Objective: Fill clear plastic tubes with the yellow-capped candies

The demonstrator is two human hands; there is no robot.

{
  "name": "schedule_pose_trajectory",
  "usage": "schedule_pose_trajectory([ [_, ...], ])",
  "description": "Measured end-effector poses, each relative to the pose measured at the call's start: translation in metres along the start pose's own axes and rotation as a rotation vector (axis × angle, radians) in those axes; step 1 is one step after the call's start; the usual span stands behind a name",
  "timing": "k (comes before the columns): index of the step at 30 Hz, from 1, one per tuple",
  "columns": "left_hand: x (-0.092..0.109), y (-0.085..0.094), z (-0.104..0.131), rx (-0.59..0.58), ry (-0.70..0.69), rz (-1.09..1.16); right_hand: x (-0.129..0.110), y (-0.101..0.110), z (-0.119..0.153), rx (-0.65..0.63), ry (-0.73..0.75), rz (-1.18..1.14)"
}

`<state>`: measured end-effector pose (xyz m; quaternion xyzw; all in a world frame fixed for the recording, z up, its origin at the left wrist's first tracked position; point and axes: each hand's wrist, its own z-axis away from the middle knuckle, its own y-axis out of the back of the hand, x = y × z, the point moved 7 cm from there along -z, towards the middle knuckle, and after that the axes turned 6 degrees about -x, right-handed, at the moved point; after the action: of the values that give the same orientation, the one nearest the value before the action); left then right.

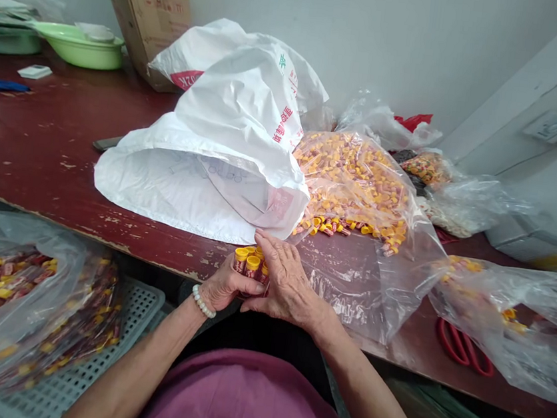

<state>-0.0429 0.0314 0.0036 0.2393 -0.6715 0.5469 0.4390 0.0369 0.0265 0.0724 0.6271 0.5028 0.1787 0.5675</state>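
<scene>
Several small red tubes with yellow caps [252, 264] stand upright in a bunch at the table's front edge. My left hand [227, 284], with a beaded bracelet on its wrist, is wrapped round the bunch from the left. My right hand [288, 280] presses against its right side, fingers over the caps. Just beyond them lies a large white woven sack [200, 193], its mouth toward me. To its right, a clear plastic bag [357, 178] is full of small yellow-capped pieces, some spilling at its opening.
Red-handled scissors [464, 347] lie at the right beside another clear bag [545, 340]. A bag of capped tubes [59, 318] rests on a grey crate [139, 307] at lower left. Behind are a green basin [83, 49], a cardboard box [154, 14] and a grey box [532, 234].
</scene>
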Motion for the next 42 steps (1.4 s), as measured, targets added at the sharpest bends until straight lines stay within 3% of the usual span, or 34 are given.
schedule_pose_trajectory([
  [9, -0.005, -0.010, 0.007, 0.085, 0.079, 0.113, -0.006, -0.001, 0.002, -0.086, 0.043, -0.054],
  [18, -0.010, -0.014, 0.004, 0.116, 0.164, 0.184, -0.003, -0.001, 0.001, 0.079, 0.051, 0.005],
  [28, -0.008, 0.003, 0.011, 0.216, 0.249, 0.481, 0.018, 0.001, -0.004, 0.078, -0.065, -0.319],
  [35, 0.002, 0.008, 0.012, 0.121, 0.267, 0.459, 0.024, 0.001, 0.000, 0.115, -0.029, -0.360],
  [42, -0.002, 0.009, 0.008, 0.063, 0.287, 0.459, 0.020, -0.009, -0.001, 0.035, -0.095, -0.209],
])
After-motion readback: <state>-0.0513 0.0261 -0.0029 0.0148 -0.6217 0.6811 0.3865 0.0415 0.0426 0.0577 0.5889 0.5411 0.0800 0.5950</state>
